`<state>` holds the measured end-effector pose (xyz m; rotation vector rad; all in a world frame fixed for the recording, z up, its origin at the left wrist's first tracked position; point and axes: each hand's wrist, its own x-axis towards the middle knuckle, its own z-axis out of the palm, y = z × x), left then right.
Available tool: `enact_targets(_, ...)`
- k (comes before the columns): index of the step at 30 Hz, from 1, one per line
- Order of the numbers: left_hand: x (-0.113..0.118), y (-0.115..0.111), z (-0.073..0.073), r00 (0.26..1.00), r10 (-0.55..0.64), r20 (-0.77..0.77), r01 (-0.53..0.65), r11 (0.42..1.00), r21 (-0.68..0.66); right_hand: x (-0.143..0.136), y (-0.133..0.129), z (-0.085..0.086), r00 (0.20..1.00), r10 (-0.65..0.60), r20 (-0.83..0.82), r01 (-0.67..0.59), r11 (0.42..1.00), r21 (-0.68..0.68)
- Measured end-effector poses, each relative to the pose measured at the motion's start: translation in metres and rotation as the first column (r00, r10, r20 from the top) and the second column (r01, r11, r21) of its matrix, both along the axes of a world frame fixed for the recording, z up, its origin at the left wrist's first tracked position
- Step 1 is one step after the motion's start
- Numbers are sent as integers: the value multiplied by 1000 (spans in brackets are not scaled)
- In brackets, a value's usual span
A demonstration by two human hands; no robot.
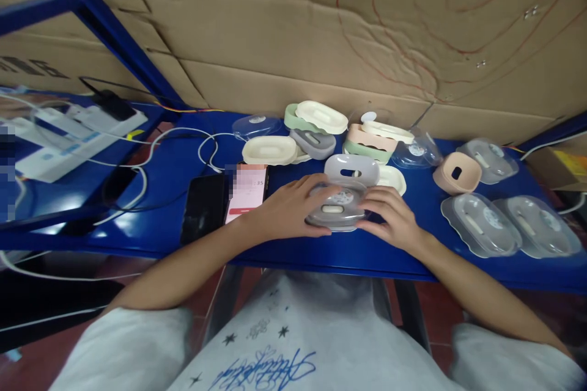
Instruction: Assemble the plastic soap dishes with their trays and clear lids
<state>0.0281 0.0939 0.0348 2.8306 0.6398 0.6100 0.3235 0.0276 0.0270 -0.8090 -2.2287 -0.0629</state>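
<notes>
A grey soap box with a clear lid (339, 211) lies on the blue table in front of me, a round sticker on its lid. My left hand (293, 206) grips its left end, fingers over the top and thumb along the near edge. At the right end, my right hand (389, 217) closes on the same box with fingers and thumb. Just behind it stands a grey tray with a slot (334, 166). A cream piece (392, 179) lies partly behind my right fingers.
Stacked cream, green, grey and pink pieces (316, 142) stand at the back. To the right are a pink box (468, 178) and several lidded grey boxes (481, 223). Left are a lit phone (247, 195), a dark phone (204, 208), cables and a power strip (68, 156).
</notes>
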Motion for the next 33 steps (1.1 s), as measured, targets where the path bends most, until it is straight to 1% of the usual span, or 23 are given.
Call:
enact_targets(2,-1,1,0,999,-6,-34,6,1000,-9,-3,2,-6,997,12,76,-10,1000,-26)
enact_targets(5,-3,2,1,998,-13,-60,14,1000,1,-6,2,-10,988,-23,153,28,999,-36)
enact_targets(9,-3,1,2,996,-11,-91,11,1000,7,-8,-1,-9,970,-52,236,48,999,25)
enact_targets(12,-3,-1,2,990,-18,-141,19,1000,7,-9,-4,-7,933,-66,353,41,996,76)
enact_targets(14,-3,-3,0,983,-26,-182,26,1000,-2,-10,-6,-9,916,-77,394,46,995,86)
enact_targets(17,-2,-4,-2,978,-3,-208,2,1000,-5,-11,-4,-14,923,-78,378,66,997,44)
enact_targets(20,0,-5,-4,980,30,-197,-31,1000,-3,-13,-2,-17,933,-30,359,48,998,-42)
enact_targets(22,0,-6,-4,980,42,-193,-44,999,-9,-15,-3,-18,933,-13,360,41,997,-71)
enact_targets(26,-1,-9,-2,977,44,-211,-54,998,-40,-19,-9,-19,931,-32,364,62,995,-73)
enact_targets(29,-3,-12,-3,975,50,-216,-63,996,-56,-20,-11,-20,931,-19,364,54,995,-86)
enact_targets(33,-3,-12,-6,977,49,-205,-55,998,-25,-18,-7,-20,929,-2,370,42,994,-100)
